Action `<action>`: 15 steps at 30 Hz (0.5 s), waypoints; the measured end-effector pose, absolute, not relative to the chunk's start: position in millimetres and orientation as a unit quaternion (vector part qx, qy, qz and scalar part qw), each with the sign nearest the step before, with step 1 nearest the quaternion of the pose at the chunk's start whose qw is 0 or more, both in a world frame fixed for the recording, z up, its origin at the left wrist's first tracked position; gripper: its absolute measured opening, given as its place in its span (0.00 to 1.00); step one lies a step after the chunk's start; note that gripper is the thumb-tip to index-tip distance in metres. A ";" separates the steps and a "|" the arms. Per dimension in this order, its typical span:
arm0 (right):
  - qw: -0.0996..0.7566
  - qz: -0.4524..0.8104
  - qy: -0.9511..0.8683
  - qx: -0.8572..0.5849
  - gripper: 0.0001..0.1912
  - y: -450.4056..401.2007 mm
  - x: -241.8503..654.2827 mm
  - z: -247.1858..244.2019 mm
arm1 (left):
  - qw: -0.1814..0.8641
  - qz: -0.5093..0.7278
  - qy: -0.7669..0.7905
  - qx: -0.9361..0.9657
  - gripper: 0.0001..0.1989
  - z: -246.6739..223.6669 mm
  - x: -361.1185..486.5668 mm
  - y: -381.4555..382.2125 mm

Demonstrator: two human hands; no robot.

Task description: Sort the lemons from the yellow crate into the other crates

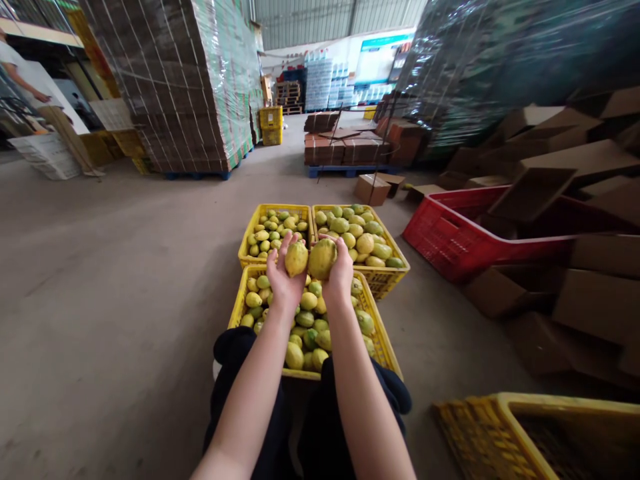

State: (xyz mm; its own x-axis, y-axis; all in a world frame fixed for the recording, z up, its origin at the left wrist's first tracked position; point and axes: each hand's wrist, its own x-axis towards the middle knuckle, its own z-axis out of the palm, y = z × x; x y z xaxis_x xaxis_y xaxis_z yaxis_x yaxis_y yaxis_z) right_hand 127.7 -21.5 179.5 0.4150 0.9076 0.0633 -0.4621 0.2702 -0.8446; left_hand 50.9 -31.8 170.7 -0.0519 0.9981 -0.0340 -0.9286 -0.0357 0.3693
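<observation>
My left hand [286, 275] cups a yellow-green fruit [297, 259] with a pointed lower end and faint ridges. Beside it, my right hand [341, 275] grips a rounder, slightly larger yellow-green fruit [323, 259]. Both are held close together above a yellow crate [383, 337] between my knees, which is filled with similar fruit, some greener. Beyond my hands, a back-left yellow crate [244, 248] holds smaller-looking fruit. A back-right yellow crate [395, 277] contains larger ones. The exact kind of fruit is unclear.
A red crate [445, 233] with cardboard stands at right among piled cardboard boxes [595, 280]. Another yellow crate [505, 427] is at lower right. Wrapped pallet stacks [170, 87] and flat cardboard on a blue pallet [345, 171] stand farther off. Another person [60, 113] is at far left.
</observation>
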 end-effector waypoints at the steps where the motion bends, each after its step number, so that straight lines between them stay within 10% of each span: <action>1: 0.746 0.462 -0.275 -0.392 0.20 -21.3 128.4 179.7 | 0.680 0.708 0.150 0.116 0.21 171.2 51.2 -32.0; 15: 0.757 0.476 -0.241 -0.377 0.19 -19.2 132.0 178.7 | 0.696 0.686 0.149 0.150 0.23 179.6 50.1 -36.3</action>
